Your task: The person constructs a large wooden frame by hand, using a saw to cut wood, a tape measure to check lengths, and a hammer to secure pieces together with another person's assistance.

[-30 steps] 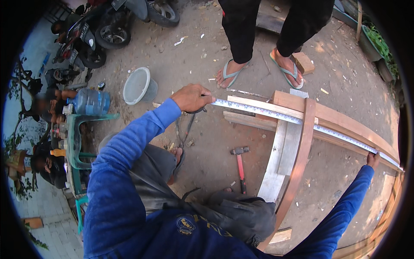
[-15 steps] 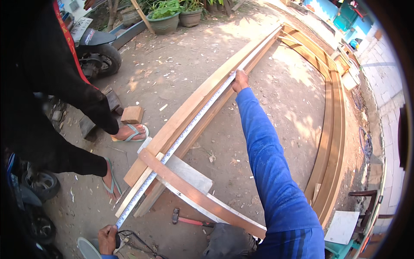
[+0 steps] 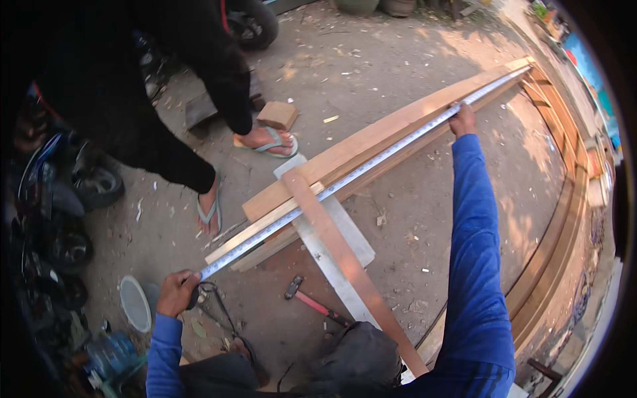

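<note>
A white tape measure (image 3: pixel 376 162) is drawn out in a long straight line along the wooden frame's near long beam (image 3: pixel 371 142). At its near end my left hand (image 3: pixel 174 295) is closed around a dark case, partly hidden by the fingers. Well up the beam, my right hand (image 3: pixel 463 121) grips the tape; the white strip runs on past it toward the frame's far corner. A reddish-brown crosspiece (image 3: pixel 335 249) lies slantwise over the beam's near end. Beside the tape there, a thin pale wood strip (image 3: pixel 262 224) juts toward my left hand.
A red-handled hammer (image 3: pixel 315 306) lies on the dirt by my knee, near a grey slab (image 3: pixel 352 232) under the beam. Across the beam stands a person in dark trousers and sandals (image 3: pixel 211 205), beside a wooden block (image 3: pixel 277 115). Motorbikes (image 3: pixel 96 176) and a white pail (image 3: pixel 135 304) are at left.
My view has turned, so the frame and both hands appear farther right. Both hands keep their hold on the tape measure, which still lies along the beam.
</note>
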The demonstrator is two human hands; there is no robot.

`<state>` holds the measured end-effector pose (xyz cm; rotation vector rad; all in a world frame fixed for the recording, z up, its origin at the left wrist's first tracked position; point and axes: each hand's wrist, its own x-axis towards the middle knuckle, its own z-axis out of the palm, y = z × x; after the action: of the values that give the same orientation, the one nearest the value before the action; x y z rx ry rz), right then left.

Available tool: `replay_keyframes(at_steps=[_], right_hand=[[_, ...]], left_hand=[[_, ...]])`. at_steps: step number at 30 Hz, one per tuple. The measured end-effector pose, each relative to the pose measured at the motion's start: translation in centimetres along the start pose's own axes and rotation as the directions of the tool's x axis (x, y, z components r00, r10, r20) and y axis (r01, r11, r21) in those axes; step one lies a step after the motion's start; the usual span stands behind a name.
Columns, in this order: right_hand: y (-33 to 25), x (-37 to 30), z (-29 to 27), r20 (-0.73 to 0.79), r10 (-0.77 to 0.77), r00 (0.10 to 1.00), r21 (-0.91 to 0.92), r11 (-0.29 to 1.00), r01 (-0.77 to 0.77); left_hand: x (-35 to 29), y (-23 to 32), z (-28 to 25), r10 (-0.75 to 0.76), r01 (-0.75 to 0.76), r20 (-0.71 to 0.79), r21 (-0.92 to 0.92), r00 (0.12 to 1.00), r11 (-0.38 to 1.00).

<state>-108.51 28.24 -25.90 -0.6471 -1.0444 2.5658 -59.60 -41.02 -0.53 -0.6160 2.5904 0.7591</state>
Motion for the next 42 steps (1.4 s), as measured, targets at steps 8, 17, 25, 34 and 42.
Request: replay_keyframes(at_steps=[8,17,25,34,42], right_hand=[[-12.2,17.1,-7.3,0.173,-0.043,0.984,-0.343,0.934,0.101],[-11.1,16.5,-6.9,0.240,-0.083,0.967,-0.567,0.797,0.209],[-8.5,16.6,-7.1,0.262,-0.071,0.962,-0.594,0.774,0.219],[-11.1,10.6,-4.1,0.271,0.003,0.963,-0.296,0.952,0.080],[-1.7,-24.8,-12.7,0.502,0.417,0.758,-0.124,0.902,-0.414]], left_hand=[[1.6,-1.7,0.0,0.053,-0.056,0.068,0.040,0.996,0.998],[1.0,0.3,0.1,-0.033,0.024,0.189,0.051,0.981,0.998],[1.5,-0.2,-0.9,-0.044,0.035,0.233,0.040,0.972,0.999],[-1.6,-4.8,0.9,0.004,-0.002,0.316,-0.009,0.949,1.000],[-3.8,-6.2,6.2,0.070,-0.126,0.441,0.100,0.895,0.987]])
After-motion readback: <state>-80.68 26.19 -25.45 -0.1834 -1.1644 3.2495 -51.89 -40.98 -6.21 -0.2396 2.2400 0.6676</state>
